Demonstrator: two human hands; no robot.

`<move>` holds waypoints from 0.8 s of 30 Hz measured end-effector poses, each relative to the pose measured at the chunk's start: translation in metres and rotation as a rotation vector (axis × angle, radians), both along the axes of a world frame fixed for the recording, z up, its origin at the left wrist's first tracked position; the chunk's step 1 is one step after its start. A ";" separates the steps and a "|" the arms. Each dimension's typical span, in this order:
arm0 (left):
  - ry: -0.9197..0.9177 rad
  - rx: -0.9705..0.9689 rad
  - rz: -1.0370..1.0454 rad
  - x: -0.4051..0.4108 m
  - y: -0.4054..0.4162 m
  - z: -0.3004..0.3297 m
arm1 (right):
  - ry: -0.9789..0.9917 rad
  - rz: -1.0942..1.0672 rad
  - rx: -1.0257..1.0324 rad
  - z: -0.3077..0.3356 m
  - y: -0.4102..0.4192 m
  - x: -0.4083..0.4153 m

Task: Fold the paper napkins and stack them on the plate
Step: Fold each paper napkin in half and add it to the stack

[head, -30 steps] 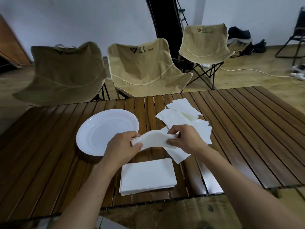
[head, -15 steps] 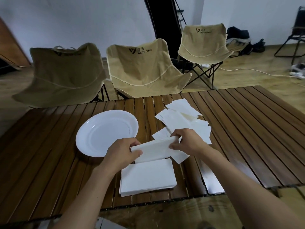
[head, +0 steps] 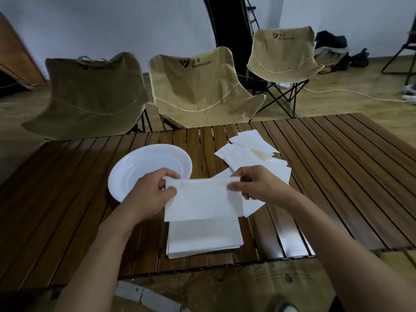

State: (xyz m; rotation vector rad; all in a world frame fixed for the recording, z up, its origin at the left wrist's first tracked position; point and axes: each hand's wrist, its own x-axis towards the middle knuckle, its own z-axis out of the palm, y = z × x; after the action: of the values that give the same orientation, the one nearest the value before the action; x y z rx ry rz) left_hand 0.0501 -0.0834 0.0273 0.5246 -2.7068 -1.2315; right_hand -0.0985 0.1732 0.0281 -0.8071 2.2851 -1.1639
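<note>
I hold a white paper napkin (head: 202, 199) by its two top corners, my left hand (head: 150, 194) pinching the left corner and my right hand (head: 256, 185) pinching the right. The napkin hangs flat over a neat stack of folded napkins (head: 204, 239) near the table's front edge. A white plate (head: 144, 167) with nothing on it sits left of centre, partly behind my left hand. A loose pile of unfolded napkins (head: 249, 154) lies behind my right hand.
The slatted wooden table (head: 337, 176) stretches wide to the right and left. Three tan folding chairs (head: 202, 91) stand beyond its far edge. A cable (head: 351, 93) runs over the floor at the back right.
The napkin was a curved, half-folded strip held higher up; it has come down toward me and now hangs flat over the folded stack. Both hands dropped slightly with it.
</note>
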 end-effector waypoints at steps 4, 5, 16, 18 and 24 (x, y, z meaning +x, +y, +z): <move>-0.352 -0.062 -0.143 0.010 -0.003 -0.019 | -0.139 0.112 0.294 -0.016 -0.008 0.013; -0.386 -0.108 -0.162 0.011 -0.002 -0.024 | -0.129 0.128 0.356 -0.021 -0.010 0.015; -0.164 -0.446 -0.106 -0.003 0.013 -0.032 | 0.327 -0.317 0.420 -0.035 -0.004 -0.024; -0.135 -0.460 -0.124 -0.009 0.022 -0.035 | 0.484 -0.539 0.479 -0.041 0.009 -0.043; -0.121 -0.448 -0.139 -0.020 0.034 -0.039 | 0.305 -0.630 0.544 -0.069 0.020 -0.067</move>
State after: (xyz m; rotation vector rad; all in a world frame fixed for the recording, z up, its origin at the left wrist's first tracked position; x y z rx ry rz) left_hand 0.0298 -0.0493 -0.0119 0.3654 -3.0311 -0.5930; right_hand -0.1657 0.1928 -0.0408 -0.0467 3.0275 -0.5807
